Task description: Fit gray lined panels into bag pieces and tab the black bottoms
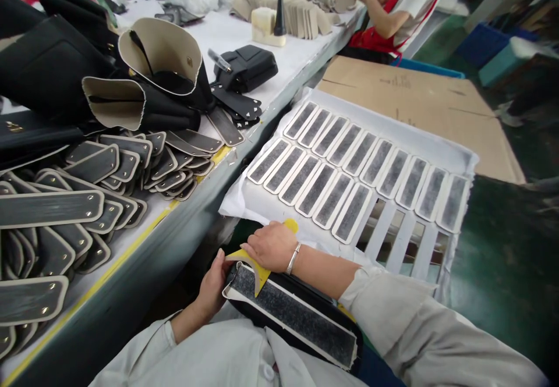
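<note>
A long black strap piece (292,311) with a grey textured face and cream border lies across my lap. My left hand (213,285) is closed on its near end, thumb up by the corner. My right hand (273,246), a silver bracelet on the wrist, is curled round a yellow scraper tool (257,267) whose blade rests on the strap's end. Just beyond my hands a white tray (393,125) carries two rows of similar grey strips (332,166).
On the worktable (144,224) to my left lie several fanned black strap pieces with rivets (52,206) and folded black bag parts (157,78). A cardboard sheet (419,107) lies beyond the tray. Another person in a red apron (393,9) works at the far end.
</note>
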Demonstrator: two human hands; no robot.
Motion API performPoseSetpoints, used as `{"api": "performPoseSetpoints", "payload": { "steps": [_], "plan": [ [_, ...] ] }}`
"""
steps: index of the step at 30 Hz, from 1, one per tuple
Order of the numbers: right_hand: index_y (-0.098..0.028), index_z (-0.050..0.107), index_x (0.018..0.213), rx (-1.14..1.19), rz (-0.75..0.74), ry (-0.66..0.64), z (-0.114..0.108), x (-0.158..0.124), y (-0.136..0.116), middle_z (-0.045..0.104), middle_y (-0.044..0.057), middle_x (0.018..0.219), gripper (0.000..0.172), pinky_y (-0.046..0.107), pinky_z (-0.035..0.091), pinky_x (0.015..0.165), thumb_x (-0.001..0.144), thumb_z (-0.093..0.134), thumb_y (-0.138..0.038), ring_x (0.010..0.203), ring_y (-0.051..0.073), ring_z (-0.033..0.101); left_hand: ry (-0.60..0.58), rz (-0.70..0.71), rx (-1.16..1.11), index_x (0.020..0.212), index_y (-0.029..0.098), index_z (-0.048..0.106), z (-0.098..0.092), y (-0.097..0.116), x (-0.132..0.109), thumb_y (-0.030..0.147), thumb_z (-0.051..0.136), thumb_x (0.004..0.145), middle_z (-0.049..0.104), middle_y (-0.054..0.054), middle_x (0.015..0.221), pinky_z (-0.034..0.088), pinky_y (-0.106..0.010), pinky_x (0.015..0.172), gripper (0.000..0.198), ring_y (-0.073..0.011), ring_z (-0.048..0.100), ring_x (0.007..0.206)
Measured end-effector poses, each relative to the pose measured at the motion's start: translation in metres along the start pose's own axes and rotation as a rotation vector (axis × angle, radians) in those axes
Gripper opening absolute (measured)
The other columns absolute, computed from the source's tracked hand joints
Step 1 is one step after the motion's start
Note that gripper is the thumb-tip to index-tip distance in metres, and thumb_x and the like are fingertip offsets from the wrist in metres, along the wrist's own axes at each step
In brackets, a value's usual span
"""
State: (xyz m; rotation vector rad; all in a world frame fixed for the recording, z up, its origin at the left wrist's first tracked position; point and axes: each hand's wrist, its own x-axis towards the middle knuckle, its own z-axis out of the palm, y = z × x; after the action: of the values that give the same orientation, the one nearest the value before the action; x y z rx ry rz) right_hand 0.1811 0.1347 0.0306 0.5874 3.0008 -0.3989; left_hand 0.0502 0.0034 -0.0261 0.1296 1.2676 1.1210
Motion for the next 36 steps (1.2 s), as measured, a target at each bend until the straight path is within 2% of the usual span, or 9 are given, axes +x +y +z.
{"api": "performPoseSetpoints", "payload": {
  "steps": [4, 8, 11, 15, 18, 21, 26, 31, 36],
  "plan": [
    [-0.016, 0.064, 0.084, 0.009, -0.035, -0.037, -0.001, 0.001, 0.001, 0.068, 0.008, 0.081, 0.055, 0.032, 0.039, 0.064, 0.097, 0.018, -0.043, 0.075, 0.022, 0.063, 0.038, 0.054, 0.091, 0.095, 0.012, 0.068, 0.001, -0.003, 0.000, 0.061, 0.041, 0.079, 0.072, -0.008, 0.085, 0.048, -0.037, 0.081, 0.057, -0.0306, 0.062, 0.097],
    [-0.017, 0.064, 0.084, 0.009, -0.065, -0.072, -0.003, 0.002, 0.003, 0.069, 0.008, 0.083, 0.057, 0.033, 0.040, 0.065, 0.097, 0.017, -0.045, 0.076, 0.022, 0.063, 0.176, 0.162, 0.270, 0.089, 0.014, 0.068, -0.004, -0.006, -0.002, 0.058, 0.044, 0.079, 0.071, -0.008, 0.088, 0.045, -0.040, 0.089, 0.052, -0.0318, 0.058, 0.103],
    [-0.017, 0.065, 0.084, 0.031, -0.062, -0.079, -0.002, -0.002, 0.005, 0.069, 0.009, 0.083, 0.056, 0.033, 0.040, 0.064, 0.097, 0.017, -0.044, 0.076, 0.022, 0.064, 0.205, 0.271, 0.401, 0.085, 0.017, 0.069, -0.007, -0.002, -0.006, 0.053, 0.054, 0.075, 0.070, -0.007, 0.097, 0.036, -0.038, 0.100, 0.041, -0.0312, 0.054, 0.110],
    [-0.016, 0.065, 0.082, 0.052, -0.041, -0.087, 0.000, -0.012, 0.005, 0.069, 0.010, 0.080, 0.055, 0.033, 0.041, 0.062, 0.097, 0.019, -0.043, 0.075, 0.023, 0.064, -0.007, 0.365, 0.539, 0.100, 0.019, 0.068, -0.005, 0.006, -0.012, 0.046, 0.058, 0.076, 0.065, -0.004, 0.113, 0.030, -0.034, 0.106, 0.038, -0.0285, 0.051, 0.114],
    [-0.016, 0.065, 0.082, 0.045, 0.001, -0.112, 0.000, -0.020, 0.002, 0.069, 0.010, 0.078, 0.057, 0.033, 0.042, 0.060, 0.096, 0.018, -0.045, 0.073, 0.024, 0.065, -0.145, 0.308, 0.498, 0.118, 0.018, 0.059, -0.001, 0.009, -0.014, 0.046, 0.045, 0.086, 0.062, -0.006, 0.119, 0.036, -0.035, 0.100, 0.044, -0.0274, 0.053, 0.111],
    [-0.017, 0.065, 0.084, 0.047, 0.069, -0.169, -0.003, -0.026, -0.005, 0.068, 0.011, 0.078, 0.056, 0.034, 0.043, 0.057, 0.096, 0.018, -0.045, 0.072, 0.026, 0.065, -0.254, 0.242, 0.441, 0.126, 0.017, 0.051, -0.001, 0.013, -0.014, 0.044, 0.046, 0.087, 0.058, -0.007, 0.125, 0.037, -0.035, 0.099, 0.048, -0.0281, 0.051, 0.114],
    [-0.018, 0.066, 0.088, 0.015, 0.192, -0.253, -0.013, -0.034, -0.016, 0.068, 0.011, 0.078, 0.054, 0.035, 0.045, 0.058, 0.096, 0.019, -0.044, 0.074, 0.027, 0.066, -0.393, 0.147, 0.365, 0.122, 0.016, 0.056, -0.007, 0.028, -0.005, 0.043, 0.053, 0.083, 0.061, -0.009, 0.120, 0.038, -0.037, 0.097, 0.047, -0.0287, 0.053, 0.111],
    [-0.017, 0.067, 0.084, -0.021, 0.333, -0.305, -0.029, -0.046, -0.028, 0.068, 0.012, 0.080, 0.059, 0.036, 0.046, 0.063, 0.095, 0.019, -0.050, 0.078, 0.027, 0.065, -0.502, 0.103, 0.548, 0.113, 0.015, 0.064, -0.011, 0.050, 0.011, 0.041, 0.061, 0.077, 0.069, -0.010, 0.104, 0.042, -0.037, 0.090, 0.044, -0.0276, 0.060, 0.099],
    [-0.015, 0.063, 0.082, 0.095, 0.610, -0.284, -0.052, -0.086, -0.037, 0.066, 0.013, 0.083, 0.051, 0.036, 0.044, 0.069, 0.094, 0.025, -0.047, 0.082, 0.025, 0.062, -0.504, 0.280, 0.693, 0.100, 0.016, 0.071, -0.011, 0.057, 0.015, 0.039, 0.067, 0.070, 0.072, -0.008, 0.093, 0.041, -0.037, 0.089, 0.038, -0.0282, 0.061, 0.093]
  ]
}}
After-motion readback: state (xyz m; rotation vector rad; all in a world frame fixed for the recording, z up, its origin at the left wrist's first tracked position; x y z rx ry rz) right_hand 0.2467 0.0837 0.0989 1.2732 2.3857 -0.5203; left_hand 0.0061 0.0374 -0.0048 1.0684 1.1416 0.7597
